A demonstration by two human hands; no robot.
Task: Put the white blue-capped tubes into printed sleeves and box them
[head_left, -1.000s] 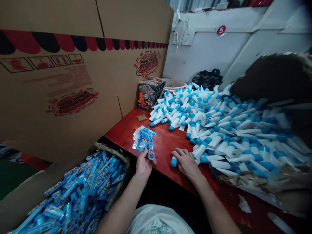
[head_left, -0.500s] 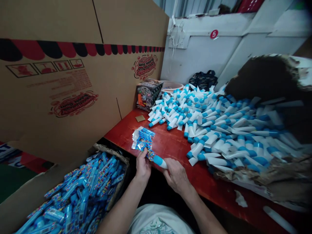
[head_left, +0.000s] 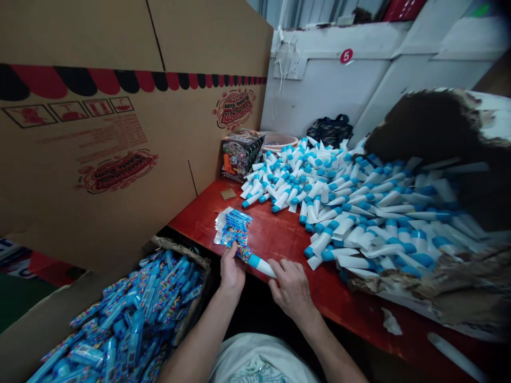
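My left hand (head_left: pixel 232 270) pinches a colourful printed sleeve (head_left: pixel 243 254) near the table's front edge. Part of a white tube (head_left: pixel 264 267) with a blue cap sits inside that sleeve, cap end first. The fingers of my right hand (head_left: pixel 292 286) close on the tube's bare white tail end. Just beyond my left hand lies a fanned stack of blue printed sleeves (head_left: pixel 235 223) on the red table (head_left: pixel 275 234). To the right is a large heap of white tubes with blue caps (head_left: pixel 343 197).
A carton of sleeved tubes (head_left: pixel 131 314) stands low on the left, beside a tall cardboard sheet (head_left: pixel 171 127). At the back are a printed box (head_left: pixel 241 154), a pink basin (head_left: pixel 279 139) and a dark bag (head_left: pixel 330 130). Torn cardboard (head_left: pixel 435 127) borders the heap on the right.
The tube has slid deeper into the sleeve, so less of the blue cap shows. My right hand now grips farther back along the tail. The whole view has shifted slightly.
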